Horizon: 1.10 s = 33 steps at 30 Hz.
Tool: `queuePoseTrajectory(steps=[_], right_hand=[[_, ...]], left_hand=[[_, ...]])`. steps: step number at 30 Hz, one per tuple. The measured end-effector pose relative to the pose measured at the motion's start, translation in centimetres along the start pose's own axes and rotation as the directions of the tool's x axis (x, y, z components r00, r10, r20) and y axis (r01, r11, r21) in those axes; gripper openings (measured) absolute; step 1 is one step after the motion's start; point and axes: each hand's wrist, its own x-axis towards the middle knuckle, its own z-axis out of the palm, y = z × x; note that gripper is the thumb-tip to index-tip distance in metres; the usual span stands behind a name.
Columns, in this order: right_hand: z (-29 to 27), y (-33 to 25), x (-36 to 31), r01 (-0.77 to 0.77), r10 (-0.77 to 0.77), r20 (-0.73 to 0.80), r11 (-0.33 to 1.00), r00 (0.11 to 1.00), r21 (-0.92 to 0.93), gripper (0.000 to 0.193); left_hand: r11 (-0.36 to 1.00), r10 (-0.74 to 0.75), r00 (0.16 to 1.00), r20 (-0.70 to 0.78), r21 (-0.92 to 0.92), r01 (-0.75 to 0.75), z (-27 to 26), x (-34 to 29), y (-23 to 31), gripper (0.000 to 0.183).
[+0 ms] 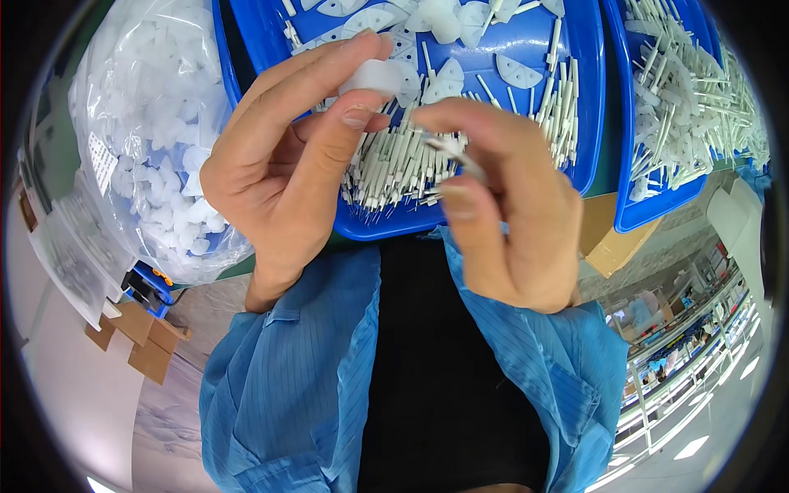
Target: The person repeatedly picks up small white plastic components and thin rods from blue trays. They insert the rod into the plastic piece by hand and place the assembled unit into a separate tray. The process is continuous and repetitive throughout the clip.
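My left hand (275,160) pinches a rounded, translucent white plastic piece (374,77) between thumb and fingers, above a blue tray (403,223). Just to its right, my right hand (530,209) is closed, thumb and index finger gripping a thin white rod (448,150) blurred by motion. The rod is apart from the plastic piece. Beneath both hands, the tray carries many thin white rods (394,168) with metal pin ends, lying in a row. Fan-shaped white plastic pieces with small holes, such as one flat piece (518,72), lie farther back in it.
On the left stands a large clear plastic bag (156,107) full of white pieces. A second blue tray (657,214) at the right is heaped with white rods joined to plastic pieces. Below it is a cardboard box (616,238). A blue and black device (150,287) sits at lower left.
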Motion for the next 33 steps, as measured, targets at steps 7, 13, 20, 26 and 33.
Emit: queuePoseTrajectory(steps=[7,13,20,26,33], right_hand=[[1.6,0.8,0.4,0.096,-0.108,-0.051,0.977,0.993,-0.191,0.010],[1.0,-0.5,0.6,0.106,-0.108,-0.006,0.987,0.994,-0.117,0.006],[-0.1,-0.1,2.1,0.074,-0.133,0.158,0.940,0.978,0.332,0.010],[-0.5,-0.7,2.1,-0.024,-0.081,0.250,0.920,0.965,0.392,0.020],[0.7,-1.5,0.7,0.275,-0.275,0.040,0.961,0.961,-0.010,0.022]], left_hand=[[0.999,-0.019,1.000,-0.010,-0.047,0.018,-0.1,-0.1,0.5,0.026],[0.993,0.033,0.999,0.020,-0.113,-0.031,-0.6,-0.3,0.3,0.022],[0.973,0.063,0.998,0.011,-0.224,-0.059,-0.3,-0.2,0.7,0.034],[0.976,0.108,0.994,-0.034,-0.189,-0.112,0.1,-0.2,0.8,0.040],[0.960,0.254,0.957,0.138,-0.154,-0.232,-1.3,-0.2,0.1,0.047]])
